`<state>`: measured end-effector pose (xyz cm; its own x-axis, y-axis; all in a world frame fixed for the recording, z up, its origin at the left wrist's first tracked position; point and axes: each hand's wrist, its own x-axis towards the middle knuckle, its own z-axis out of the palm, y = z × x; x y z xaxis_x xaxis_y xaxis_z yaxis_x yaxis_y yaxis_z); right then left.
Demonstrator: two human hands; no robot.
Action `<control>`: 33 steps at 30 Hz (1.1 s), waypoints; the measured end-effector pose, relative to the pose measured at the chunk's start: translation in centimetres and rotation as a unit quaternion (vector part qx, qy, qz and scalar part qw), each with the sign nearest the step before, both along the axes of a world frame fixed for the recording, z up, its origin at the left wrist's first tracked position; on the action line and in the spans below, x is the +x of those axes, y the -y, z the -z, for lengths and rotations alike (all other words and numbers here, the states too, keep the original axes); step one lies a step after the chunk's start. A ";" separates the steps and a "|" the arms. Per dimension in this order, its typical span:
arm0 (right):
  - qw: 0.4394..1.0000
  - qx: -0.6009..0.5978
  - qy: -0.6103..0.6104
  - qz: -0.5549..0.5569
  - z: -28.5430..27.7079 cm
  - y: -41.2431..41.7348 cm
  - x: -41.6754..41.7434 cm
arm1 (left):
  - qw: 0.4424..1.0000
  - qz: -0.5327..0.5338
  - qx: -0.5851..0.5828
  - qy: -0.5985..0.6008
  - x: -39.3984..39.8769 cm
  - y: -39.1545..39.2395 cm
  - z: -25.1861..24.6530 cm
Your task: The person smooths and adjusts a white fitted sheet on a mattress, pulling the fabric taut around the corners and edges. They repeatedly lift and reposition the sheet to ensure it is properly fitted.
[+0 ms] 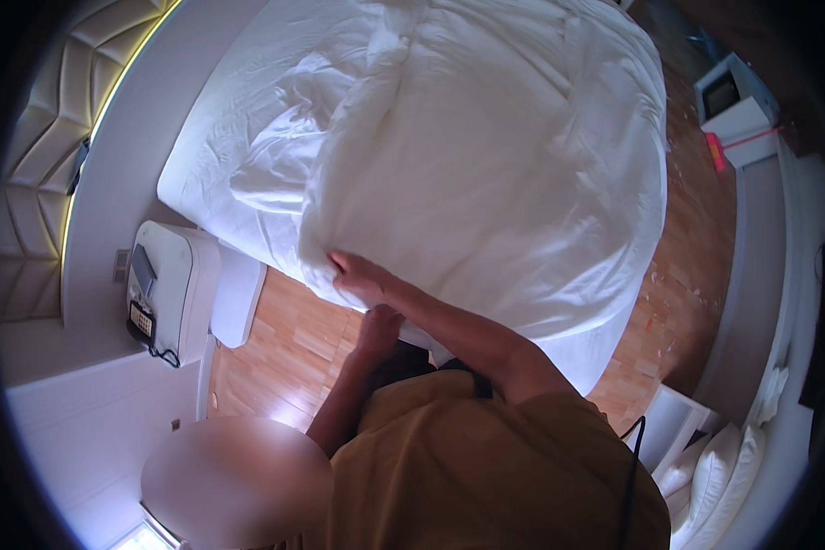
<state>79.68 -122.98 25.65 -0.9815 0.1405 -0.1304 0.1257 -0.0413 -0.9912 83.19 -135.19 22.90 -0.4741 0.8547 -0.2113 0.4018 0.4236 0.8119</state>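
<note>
A thick white duvet covers much of the bed in front of me, its surface creased. My right hand reaches across to the duvet's near left corner, with the fingers closed on its edge. Just below the right wrist is my left hand, close against the duvet's hanging edge. The right forearm partly covers it, and its fingertips are hidden. Beyond the duvet's left border, a bunched white cloth lies on the white fitted sheet.
Left of the bed stands a white nightstand carrying a telephone. A padded headboard panel lines the wall. On the right are a white cabinet, a red-handled broom, debris on the wood floor, and several white pillows.
</note>
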 end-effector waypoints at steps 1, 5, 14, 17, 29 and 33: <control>0.997 0.065 0.044 -0.024 1.2 0.4 1.4 | 1.000 -0.005 0.025 -0.003 -0.7 0.4 0.1; 0.931 0.290 -0.035 0.219 9.1 -1.6 9.5 | 0.991 -0.115 -0.014 0.066 -3.2 1.3 -1.5; 0.778 0.280 0.359 0.433 7.2 -10.8 16.8 | 0.960 0.159 -0.088 0.213 -0.4 4.9 -3.3; 0.736 0.352 0.448 0.365 7.9 -10.8 14.3 | 0.949 0.220 -0.059 0.218 -0.2 4.2 -4.3; 0.791 0.210 0.093 0.567 7.0 -14.0 14.8 | 0.934 0.169 -0.253 0.190 -3.4 7.6 -0.1; 0.865 0.054 -0.079 0.492 1.0 -11.6 9.4 | 0.922 0.146 -0.276 0.228 -5.7 5.2 0.1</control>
